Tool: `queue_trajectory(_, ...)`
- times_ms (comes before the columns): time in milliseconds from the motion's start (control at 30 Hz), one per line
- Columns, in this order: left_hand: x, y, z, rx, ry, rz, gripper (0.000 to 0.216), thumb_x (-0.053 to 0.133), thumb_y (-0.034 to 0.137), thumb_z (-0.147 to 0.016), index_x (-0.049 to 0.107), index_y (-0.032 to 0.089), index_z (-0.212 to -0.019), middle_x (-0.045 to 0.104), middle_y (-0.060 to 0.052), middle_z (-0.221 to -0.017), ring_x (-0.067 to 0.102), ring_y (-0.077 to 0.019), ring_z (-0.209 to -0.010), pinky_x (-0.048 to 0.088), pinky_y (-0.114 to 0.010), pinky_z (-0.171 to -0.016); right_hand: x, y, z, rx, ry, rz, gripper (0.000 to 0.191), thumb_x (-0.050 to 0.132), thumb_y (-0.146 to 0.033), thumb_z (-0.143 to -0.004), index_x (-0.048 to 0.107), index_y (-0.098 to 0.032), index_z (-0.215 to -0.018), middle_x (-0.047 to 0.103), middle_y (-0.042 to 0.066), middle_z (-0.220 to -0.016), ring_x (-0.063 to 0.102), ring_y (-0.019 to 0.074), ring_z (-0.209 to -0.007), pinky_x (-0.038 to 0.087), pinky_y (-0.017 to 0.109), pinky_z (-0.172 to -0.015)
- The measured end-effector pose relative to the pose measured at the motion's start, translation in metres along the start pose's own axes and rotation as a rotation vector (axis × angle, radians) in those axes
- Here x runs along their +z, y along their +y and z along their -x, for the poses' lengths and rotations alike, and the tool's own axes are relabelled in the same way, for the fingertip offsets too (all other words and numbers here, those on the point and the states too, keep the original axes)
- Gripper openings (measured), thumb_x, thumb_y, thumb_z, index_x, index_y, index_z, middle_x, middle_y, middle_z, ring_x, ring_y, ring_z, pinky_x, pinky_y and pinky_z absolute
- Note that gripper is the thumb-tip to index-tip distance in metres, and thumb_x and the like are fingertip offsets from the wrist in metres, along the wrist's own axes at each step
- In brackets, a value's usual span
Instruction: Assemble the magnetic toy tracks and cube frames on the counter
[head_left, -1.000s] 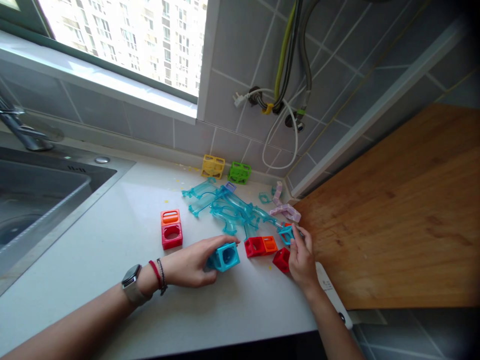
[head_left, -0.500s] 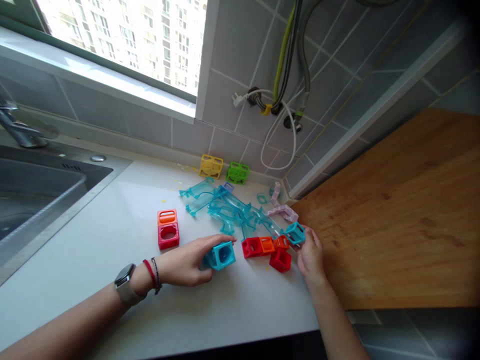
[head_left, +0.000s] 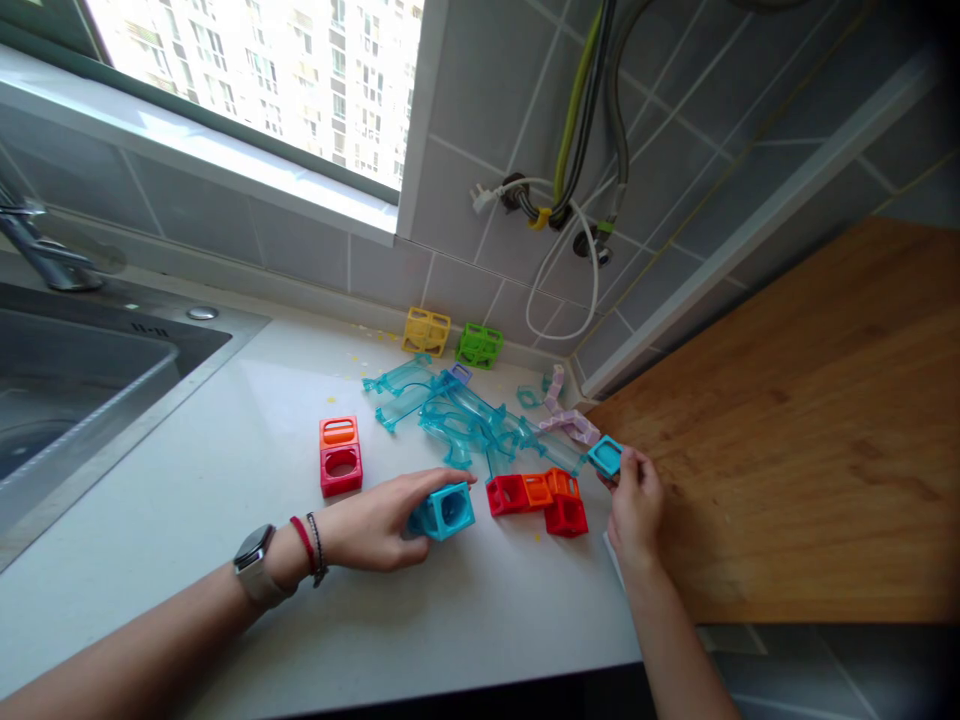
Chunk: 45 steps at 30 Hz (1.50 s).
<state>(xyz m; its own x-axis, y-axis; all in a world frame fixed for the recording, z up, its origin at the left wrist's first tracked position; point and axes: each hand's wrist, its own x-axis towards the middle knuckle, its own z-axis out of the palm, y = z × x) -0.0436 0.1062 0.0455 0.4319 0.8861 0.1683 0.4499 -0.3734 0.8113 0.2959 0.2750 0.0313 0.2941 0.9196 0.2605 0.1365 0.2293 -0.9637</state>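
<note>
My left hand (head_left: 386, 520) is closed around a blue block (head_left: 452, 510) with a round hole, low over the white counter. In my right hand (head_left: 636, 500) a second blue block (head_left: 605, 456) is pinched by the fingers, near the wooden panel at the right. Between the hands lies a group of red blocks (head_left: 568, 516) and orange blocks (head_left: 537, 490), pressed together. Left of my left hand, an orange block (head_left: 338, 431) touches a red block (head_left: 341, 470) with a round hole.
Translucent blue track pieces (head_left: 457, 415) lie heaped behind the hands. Yellow blocks (head_left: 426, 331) and green blocks (head_left: 478, 346) stand by the wall. Pale purple pieces (head_left: 574, 426) lie in the corner. A wooden panel (head_left: 787, 430) bounds the right; a sink (head_left: 90, 390) is at left.
My right hand has moved slightly right and up with its blue block, which has turned to show another face. Beside it, the red and orange blocks have shifted slightly. My left hand keeps its grip.
</note>
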Motion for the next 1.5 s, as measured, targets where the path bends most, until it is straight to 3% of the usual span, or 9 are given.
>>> queue_trajectory(133, 0.0, 0.001, 0.0, 0.002, 0.0, 0.003, 0.083, 0.059, 0.007, -0.071, 0.037, 0.027, -0.148, 0.052, -0.007, -0.147, 0.052, -0.0273, -0.133, 0.044, -0.038, -0.112, -0.001, 0.002, 0.0, -0.237, -0.031, 0.237, 0.045, 0.063, -0.058, -0.084, 0.067, -0.016, -0.101, 0.071, 0.009, -0.093, 0.066, 0.0229, -0.086, 0.053, 0.034, -0.075)
queue_trajectory(467, 0.0, 0.002, -0.001, 0.01, 0.004, 0.001, 0.082, 0.06, 0.007, -0.07, 0.039, 0.026, -0.147, 0.052, -0.008, -0.147, 0.052, -0.0276, -0.133, 0.043, -0.039, -0.112, -0.005, 0.001, 0.003, -0.587, -0.081, 0.627, 0.037, 0.058, -0.049, -0.092, 0.074, -0.017, -0.098, 0.065, 0.016, -0.114, 0.062, 0.0272, -0.109, 0.049, 0.044, -0.096)
queue_trajectory(633, -0.001, 0.002, -0.001, -0.002, -0.004, 0.002, 0.083, 0.06, 0.007, -0.071, 0.038, 0.026, -0.148, 0.051, -0.007, -0.148, 0.051, -0.0267, -0.134, 0.043, -0.038, -0.113, -0.006, -0.011, 0.003, -0.684, 0.025, 0.64, 0.033, 0.058, -0.043, -0.093, 0.075, -0.016, -0.102, 0.064, 0.017, -0.123, 0.06, 0.0291, -0.116, 0.045, 0.048, -0.104)
queue_trajectory(733, -0.001, 0.002, -0.001, -0.007, -0.003, 0.0, 0.082, 0.06, 0.008, -0.071, 0.037, 0.027, -0.148, 0.051, -0.007, -0.148, 0.051, -0.0264, -0.134, 0.043, -0.037, -0.112, -0.005, -0.031, 0.01, -0.644, 0.049, 0.531, 0.032, 0.059, -0.041, -0.094, 0.073, -0.015, -0.108, 0.064, 0.018, -0.125, 0.062, 0.0297, -0.116, 0.047, 0.049, -0.102)
queue_trajectory(833, 0.0, 0.001, -0.001, -0.003, 0.013, -0.014, 0.082, 0.061, 0.009, -0.072, 0.038, 0.027, -0.149, 0.051, -0.007, -0.148, 0.051, -0.0264, -0.133, 0.043, -0.037, -0.112, 0.001, -0.057, 0.03, -0.518, -0.074, 0.345, 0.034, 0.058, -0.04, -0.095, 0.07, -0.015, -0.113, 0.068, 0.017, -0.122, 0.066, 0.0286, -0.111, 0.053, 0.047, -0.096)
queue_trajectory(1000, 0.002, -0.003, -0.003, 0.017, 0.042, -0.044, 0.084, 0.072, 0.025, -0.076, 0.036, 0.027, -0.152, 0.054, -0.009, -0.144, 0.053, -0.029, -0.131, 0.042, -0.039, -0.112, 0.021, -0.095, 0.076, -0.334, -0.518, 0.217, 0.025, 0.062, -0.038, -0.093, 0.073, -0.022, -0.11, 0.072, 0.01, -0.118, 0.068, 0.0269, -0.109, 0.056, 0.043, -0.094)
queue_trajectory(1133, 0.004, -0.007, -0.005, 0.025, 0.036, -0.054, 0.085, 0.076, 0.034, -0.076, 0.039, 0.026, -0.151, 0.059, -0.01, -0.14, 0.058, -0.03, -0.125, 0.044, -0.039, -0.108, 0.04, -0.103, 0.098, -0.335, -0.81, 0.225, 0.02, 0.065, -0.034, -0.092, 0.076, -0.025, -0.105, 0.074, 0.008, -0.115, 0.068, 0.0261, -0.108, 0.055, 0.041, -0.096)
queue_trajectory(1267, 0.005, -0.007, -0.005, 0.052, 0.042, -0.047, 0.083, 0.076, 0.035, -0.075, 0.042, 0.024, -0.15, 0.06, -0.011, -0.138, 0.06, -0.0307, -0.122, 0.046, -0.038, -0.105, 0.053, -0.094, 0.105, -0.364, -0.841, 0.265, 0.02, 0.065, -0.035, -0.091, 0.077, -0.025, -0.104, 0.075, 0.008, -0.109, 0.07, 0.0256, -0.104, 0.056, 0.039, -0.092)
queue_trajectory(1500, 0.005, -0.005, -0.006, 0.053, 0.032, -0.04, 0.083, 0.075, 0.034, -0.074, 0.043, 0.021, -0.149, 0.061, -0.012, -0.134, 0.061, -0.0307, -0.119, 0.048, -0.037, -0.102, 0.054, -0.085, 0.106, -0.332, -0.795, 0.277, 0.02, 0.065, -0.035, -0.091, 0.077, -0.025, -0.104, 0.074, 0.007, -0.11, 0.069, 0.025, -0.105, 0.056, 0.037, -0.091)
